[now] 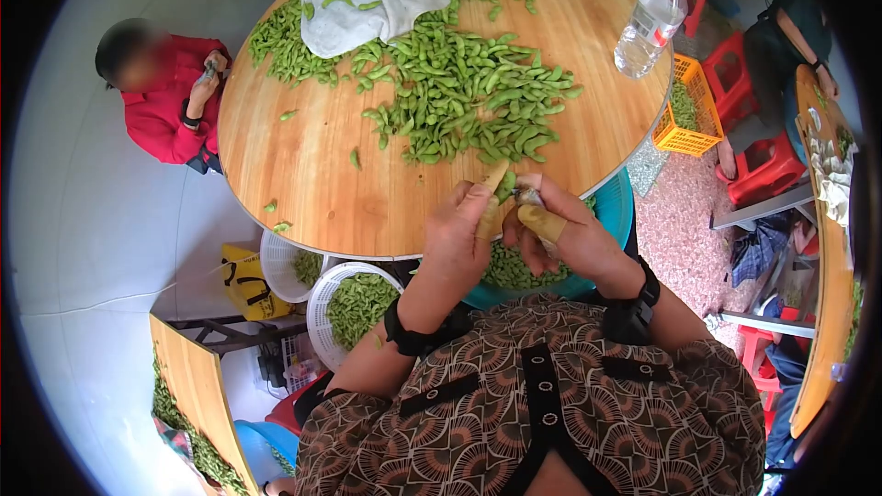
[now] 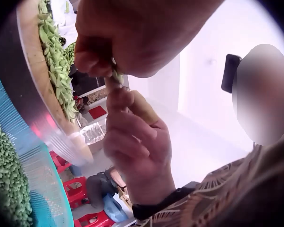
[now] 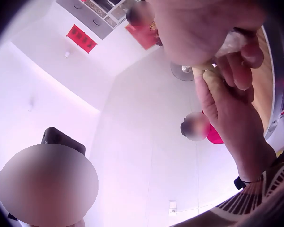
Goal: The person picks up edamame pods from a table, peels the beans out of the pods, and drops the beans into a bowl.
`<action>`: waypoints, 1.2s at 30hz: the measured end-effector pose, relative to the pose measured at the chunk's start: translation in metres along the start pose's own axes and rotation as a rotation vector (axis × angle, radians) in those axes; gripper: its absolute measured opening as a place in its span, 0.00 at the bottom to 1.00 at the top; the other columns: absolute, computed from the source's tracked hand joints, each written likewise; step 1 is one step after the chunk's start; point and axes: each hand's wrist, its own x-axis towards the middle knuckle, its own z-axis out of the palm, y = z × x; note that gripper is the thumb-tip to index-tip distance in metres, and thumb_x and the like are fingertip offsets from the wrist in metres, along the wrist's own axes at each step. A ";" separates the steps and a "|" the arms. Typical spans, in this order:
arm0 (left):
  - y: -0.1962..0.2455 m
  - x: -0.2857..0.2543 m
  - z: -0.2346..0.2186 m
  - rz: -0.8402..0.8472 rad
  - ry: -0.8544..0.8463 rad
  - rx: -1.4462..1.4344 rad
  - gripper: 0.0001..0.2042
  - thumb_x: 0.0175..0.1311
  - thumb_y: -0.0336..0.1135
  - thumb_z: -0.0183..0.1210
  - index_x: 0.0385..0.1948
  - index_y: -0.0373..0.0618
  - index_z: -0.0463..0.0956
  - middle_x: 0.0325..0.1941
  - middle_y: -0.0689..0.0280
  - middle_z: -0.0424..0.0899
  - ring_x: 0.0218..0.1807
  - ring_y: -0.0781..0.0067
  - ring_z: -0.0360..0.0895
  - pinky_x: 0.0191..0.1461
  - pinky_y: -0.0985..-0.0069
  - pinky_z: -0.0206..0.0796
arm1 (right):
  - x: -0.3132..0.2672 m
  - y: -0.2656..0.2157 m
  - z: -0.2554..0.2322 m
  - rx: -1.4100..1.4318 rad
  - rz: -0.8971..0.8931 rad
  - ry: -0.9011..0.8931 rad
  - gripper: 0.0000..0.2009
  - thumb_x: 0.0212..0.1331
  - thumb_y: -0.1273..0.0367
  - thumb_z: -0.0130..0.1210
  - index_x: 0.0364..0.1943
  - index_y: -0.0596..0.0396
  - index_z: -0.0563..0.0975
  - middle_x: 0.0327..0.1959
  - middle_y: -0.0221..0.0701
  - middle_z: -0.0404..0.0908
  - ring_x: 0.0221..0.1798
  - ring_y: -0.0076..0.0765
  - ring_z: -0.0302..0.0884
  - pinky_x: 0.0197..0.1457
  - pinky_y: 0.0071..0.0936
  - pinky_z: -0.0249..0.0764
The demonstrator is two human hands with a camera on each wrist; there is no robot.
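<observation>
Over the table's near edge, my left hand (image 1: pixel 455 234) pinches a green soybean pod (image 1: pixel 505 186), with yellowish tape around its fingers. My right hand (image 1: pixel 581 237) meets it from the other side, thumb and fingers pinching at the same pod; its thumb has yellowish tape too, and a whitish wrap shows by its fingers. In the left wrist view a small part of the pod (image 2: pixel 116 75) shows between the two hands. Just beyond my hands, a loose pile of pods (image 1: pixel 459 101) spreads over the round wooden table (image 1: pixel 322 184). Below them, a teal basket (image 1: pixel 622 211) holds shelled green beans.
A white cloth (image 1: pixel 367 0) lies on the pile, and a water bottle (image 1: pixel 654 20) stands at the right. White baskets (image 1: pixel 319 312) sit below the left edge. A yellow crate (image 1: pixel 691 140) and red stools (image 1: pixel 772 170) are at right. A person in red (image 1: pixel 170 101) is at left.
</observation>
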 end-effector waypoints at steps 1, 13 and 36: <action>0.001 0.000 0.001 0.000 -0.002 0.000 0.15 0.67 0.24 0.49 0.54 0.34 0.73 0.37 0.54 0.78 0.32 0.62 0.77 0.35 0.73 0.69 | 0.000 0.002 -0.001 0.047 -0.001 -0.004 0.17 0.71 0.68 0.42 0.61 0.55 0.63 0.27 0.29 0.75 0.19 0.20 0.72 0.18 0.17 0.63; 0.011 -0.002 -0.003 0.033 0.000 0.099 0.16 0.63 0.21 0.51 0.54 0.35 0.74 0.29 0.56 0.75 0.28 0.61 0.75 0.32 0.72 0.68 | 0.000 0.012 -0.001 0.177 -0.004 -0.010 0.15 0.70 0.68 0.43 0.59 0.50 0.65 0.26 0.26 0.73 0.16 0.17 0.63 0.17 0.16 0.56; -0.001 -0.012 0.009 0.051 0.187 -0.023 0.06 0.66 0.25 0.53 0.42 0.39 0.76 0.29 0.63 0.79 0.28 0.74 0.78 0.29 0.80 0.68 | -0.003 0.012 0.007 0.283 0.147 0.001 0.08 0.68 0.69 0.45 0.47 0.52 0.70 0.23 0.27 0.73 0.12 0.19 0.61 0.12 0.17 0.52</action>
